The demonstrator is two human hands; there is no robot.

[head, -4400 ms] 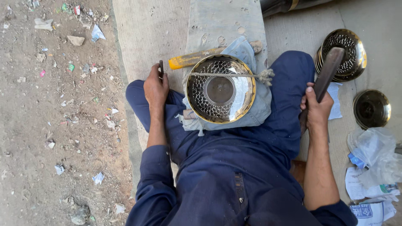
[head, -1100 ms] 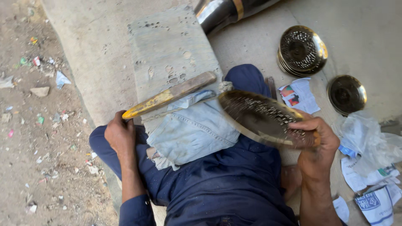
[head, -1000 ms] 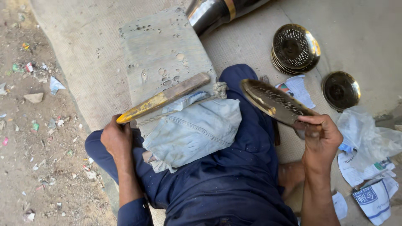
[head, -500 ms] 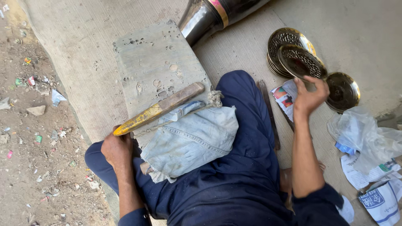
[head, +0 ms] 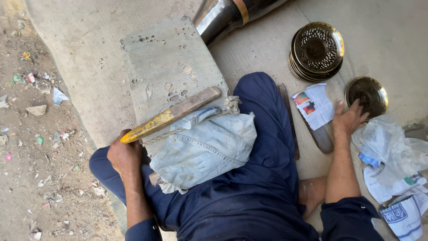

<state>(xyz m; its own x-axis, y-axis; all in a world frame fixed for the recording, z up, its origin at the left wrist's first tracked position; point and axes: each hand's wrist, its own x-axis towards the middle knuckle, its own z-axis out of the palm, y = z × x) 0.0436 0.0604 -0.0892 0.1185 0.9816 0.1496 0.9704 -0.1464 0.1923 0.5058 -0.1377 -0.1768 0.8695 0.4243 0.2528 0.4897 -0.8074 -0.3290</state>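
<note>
Yellow-tipped wooden stick (head: 171, 114) lies gripped at its near end by the closed left hand (head: 125, 155), beside denim cloth (head: 205, 149) on the lap. Right hand (head: 350, 118), fingers spread open, touches a small brass bowl (head: 366, 94) below stacked perforated plates (head: 316, 51).

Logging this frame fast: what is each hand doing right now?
Left hand: closed on the yellow-ended wooden tool.
Right hand: open, holding nothing, fingers spread beside the small brass bowl.

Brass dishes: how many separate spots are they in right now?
2. A stack of perforated brass dishes sits on the mat at upper right; its count is hidden. A single plain brass bowl lies below it, right hand at its edge.
</note>
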